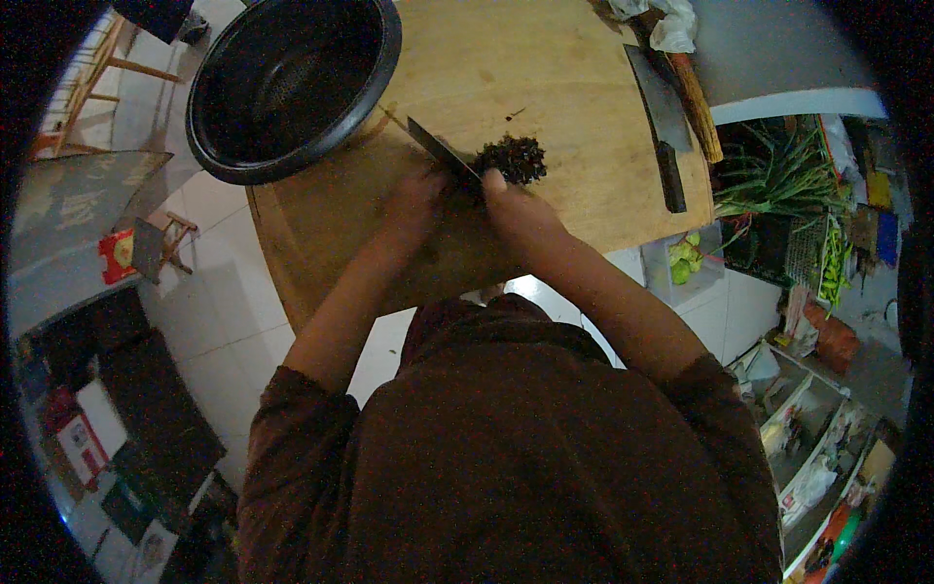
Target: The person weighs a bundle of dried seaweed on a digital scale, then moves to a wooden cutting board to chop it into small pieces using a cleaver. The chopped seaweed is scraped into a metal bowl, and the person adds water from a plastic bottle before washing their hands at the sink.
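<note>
My right hand (514, 201) is closed on a cleaver (441, 146), its blade pointing up and to the left over the wooden board (584, 95). The handle is hidden in the hand. My left hand (419, 190), blurred and in shadow, is at the left side of the blade; what its fingers hold cannot be made out. A small heap of dark chopped pieces (514, 157) lies just beyond my right hand, and a few loose bits (516, 114) lie above it. The large black bowl (292, 164) stands at the board's upper left.
A second cleaver (660, 102) lies near the board's right edge, beside a wooden rod (693, 102) and a plastic bag (675, 29). Right of the board are long green leaves (781, 175) and a clear bin (660, 274) with green vegetables. A small stool (164, 244) stands on the floor at left.
</note>
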Demonstrator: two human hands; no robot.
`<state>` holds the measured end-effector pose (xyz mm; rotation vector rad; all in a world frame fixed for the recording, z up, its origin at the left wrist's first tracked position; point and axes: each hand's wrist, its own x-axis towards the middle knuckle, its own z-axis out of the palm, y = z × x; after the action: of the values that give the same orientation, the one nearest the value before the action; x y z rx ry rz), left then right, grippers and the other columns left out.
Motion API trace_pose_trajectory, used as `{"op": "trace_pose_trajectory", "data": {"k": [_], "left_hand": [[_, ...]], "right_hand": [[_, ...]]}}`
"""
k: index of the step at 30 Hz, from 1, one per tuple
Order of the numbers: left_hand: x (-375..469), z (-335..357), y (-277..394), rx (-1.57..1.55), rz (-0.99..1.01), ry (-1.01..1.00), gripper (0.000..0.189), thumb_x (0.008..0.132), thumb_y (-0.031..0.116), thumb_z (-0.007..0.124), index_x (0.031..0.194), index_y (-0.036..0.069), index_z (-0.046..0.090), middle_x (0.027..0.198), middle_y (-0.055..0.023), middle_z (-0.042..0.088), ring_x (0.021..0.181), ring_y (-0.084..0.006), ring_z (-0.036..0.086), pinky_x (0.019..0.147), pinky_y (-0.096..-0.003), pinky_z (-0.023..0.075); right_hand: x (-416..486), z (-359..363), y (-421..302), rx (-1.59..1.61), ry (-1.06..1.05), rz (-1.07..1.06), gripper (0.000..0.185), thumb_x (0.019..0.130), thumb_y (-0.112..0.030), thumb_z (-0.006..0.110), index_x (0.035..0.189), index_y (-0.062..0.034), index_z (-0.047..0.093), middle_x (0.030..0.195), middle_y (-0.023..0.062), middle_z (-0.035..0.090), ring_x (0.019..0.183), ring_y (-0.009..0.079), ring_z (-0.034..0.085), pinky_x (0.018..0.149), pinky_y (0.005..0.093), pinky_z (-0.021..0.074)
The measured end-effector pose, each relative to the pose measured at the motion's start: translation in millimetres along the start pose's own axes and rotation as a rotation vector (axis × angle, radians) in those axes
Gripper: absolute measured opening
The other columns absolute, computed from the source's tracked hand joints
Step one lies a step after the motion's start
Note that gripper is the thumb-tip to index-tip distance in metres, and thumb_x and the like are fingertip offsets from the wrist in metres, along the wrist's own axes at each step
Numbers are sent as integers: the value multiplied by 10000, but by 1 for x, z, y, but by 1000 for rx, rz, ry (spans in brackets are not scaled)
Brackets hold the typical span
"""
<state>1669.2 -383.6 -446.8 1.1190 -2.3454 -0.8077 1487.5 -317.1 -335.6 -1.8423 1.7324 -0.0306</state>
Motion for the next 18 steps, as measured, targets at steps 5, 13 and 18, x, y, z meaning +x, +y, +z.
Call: {"op": "trace_pose_trajectory", "data": {"k": [5, 13, 18], "left_hand": [[4, -26, 24, -180, -143, -46, 239, 794, 42, 549, 1013, 48, 645, 1026, -195, 606, 940, -374, 584, 815, -436, 481], [2, -33, 36, -29, -90, 2, 258, 773, 24, 558, 1013, 50, 648, 999, -182, 608, 950, -368, 582, 826, -434, 479], [6, -40, 39, -33, -48, -56, 248, 772, 27, 560, 1004, 34, 646, 1026, -183, 611, 963, -373, 582, 830, -435, 480]], "right_hand": [[45, -17, 4, 168, 56, -32, 237, 929, -229, 398, 1014, -10, 373, 951, 339, 588, 889, 471, 591, 700, 500, 484], [-3, -6, -1, 95, 1, 30, 201, 901, -152, 438, 1000, 18, 397, 911, 302, 622, 866, 448, 627, 716, 526, 507], [33, -9, -1, 136, 105, -80, 307, 848, -184, 564, 987, 15, 375, 864, 299, 615, 811, 484, 595, 655, 506, 489]]}}
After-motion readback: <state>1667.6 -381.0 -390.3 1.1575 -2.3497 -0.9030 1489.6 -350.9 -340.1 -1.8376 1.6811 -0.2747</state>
